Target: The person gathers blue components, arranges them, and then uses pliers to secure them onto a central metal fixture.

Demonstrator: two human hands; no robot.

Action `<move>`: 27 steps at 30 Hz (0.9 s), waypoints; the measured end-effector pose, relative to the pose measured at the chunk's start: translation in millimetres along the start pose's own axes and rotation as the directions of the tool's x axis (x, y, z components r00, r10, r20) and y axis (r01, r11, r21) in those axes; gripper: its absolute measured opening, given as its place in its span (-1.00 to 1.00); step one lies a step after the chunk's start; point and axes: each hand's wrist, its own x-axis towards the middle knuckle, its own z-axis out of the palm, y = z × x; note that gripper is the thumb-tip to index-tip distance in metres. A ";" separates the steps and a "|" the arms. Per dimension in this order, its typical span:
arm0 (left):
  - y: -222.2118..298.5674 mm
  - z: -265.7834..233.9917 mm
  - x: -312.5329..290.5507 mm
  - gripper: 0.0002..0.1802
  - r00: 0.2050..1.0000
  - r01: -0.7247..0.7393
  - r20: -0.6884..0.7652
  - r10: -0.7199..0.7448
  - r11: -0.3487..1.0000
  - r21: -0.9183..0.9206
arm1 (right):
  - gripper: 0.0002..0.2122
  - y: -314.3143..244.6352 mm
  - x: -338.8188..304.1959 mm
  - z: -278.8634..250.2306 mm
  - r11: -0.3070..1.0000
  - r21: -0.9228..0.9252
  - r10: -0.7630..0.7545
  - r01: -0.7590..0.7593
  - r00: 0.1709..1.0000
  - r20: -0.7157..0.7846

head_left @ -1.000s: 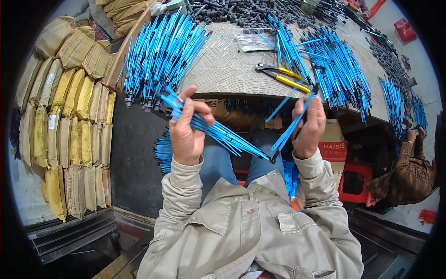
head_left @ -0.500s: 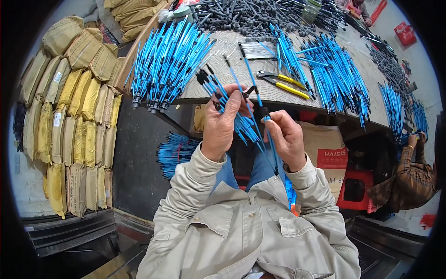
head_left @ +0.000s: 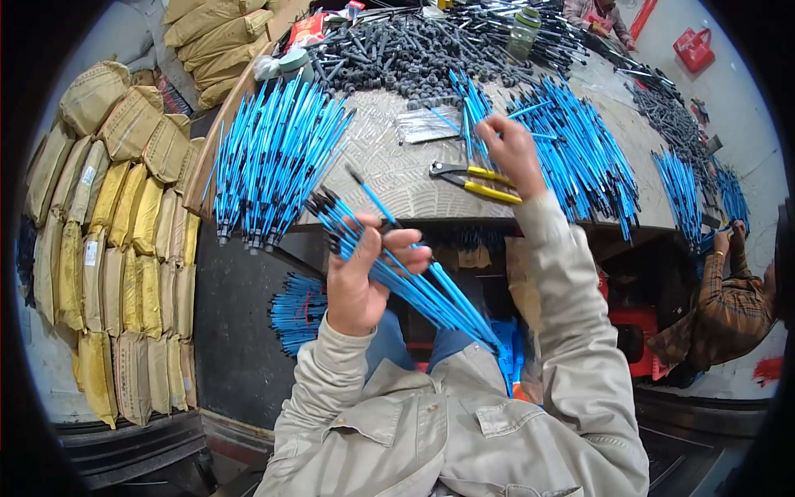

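My left hand (head_left: 358, 277) is closed round a bundle of thin blue rods (head_left: 431, 300) with black ends, held at a slant in front of my lap. One rod stands a little apart from the others at the upper end. My right hand (head_left: 512, 153) is raised over the table, at a small pile of blue rods (head_left: 474, 103). Its fingers are bent and pressed together; what lies between them, if anything, is hidden. Just below that hand lies a pair of cutting pliers (head_left: 480, 184) with yellow handles.
Blue rods are heaped on the table at left (head_left: 277, 157) and right (head_left: 580, 157). Behind them spreads a mound of dark plastic fittings (head_left: 397, 54), and a clear bottle (head_left: 523, 35) stands there. Stacked sacks (head_left: 124, 224) line the left wall. A co-worker (head_left: 720, 290) sits at far right.
My right hand has left the rods at my left hand and moved up and forward over the table. My left hand has come slightly lower and left with the bundle. The view has shifted.
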 end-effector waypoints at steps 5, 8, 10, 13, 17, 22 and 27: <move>-9.1 -10.7 -7.8 -0.78 0.985 0.041 0.168 -0.028 0.997 -0.070 | -0.60 30.5 70.4 31.6 0.742 -0.669 0.050 -0.045 0.999 -0.012; -10.9 -17.8 -8.6 -0.78 0.979 0.128 0.160 -0.125 0.992 -0.006 | -0.60 52.0 88.9 26.6 0.763 -0.633 0.185 -0.132 0.983 0.018; -12.0 -35.3 -3.7 -0.78 0.963 0.166 0.213 -0.164 0.986 0.011 | -0.59 71.7 91.3 12.4 0.763 -0.619 0.259 -0.187 0.965 0.029; -16.2 -45.1 0.4 -0.79 0.915 0.242 0.322 -0.244 0.969 0.046 | -0.62 88.4 85.1 -12.8 0.874 -0.332 0.346 -0.355 0.934 -0.087; -25.8 -23.1 -5.3 -0.80 0.948 0.255 0.118 -0.296 0.927 0.276 | -0.69 75.6 52.6 -52.7 0.953 0.157 0.299 -0.261 0.901 -0.314; -47.4 -23.9 -5.9 -0.77 0.936 0.247 0.179 -0.302 0.929 0.276 | -0.79 49.1 -8.1 -95.5 0.983 0.158 0.171 -0.094 0.790 -0.589; -53.2 -20.1 -3.7 -0.75 0.961 0.198 0.125 -0.247 0.928 0.317 | -0.86 13.1 -108.5 -106.6 0.956 0.285 0.118 0.067 0.802 -0.586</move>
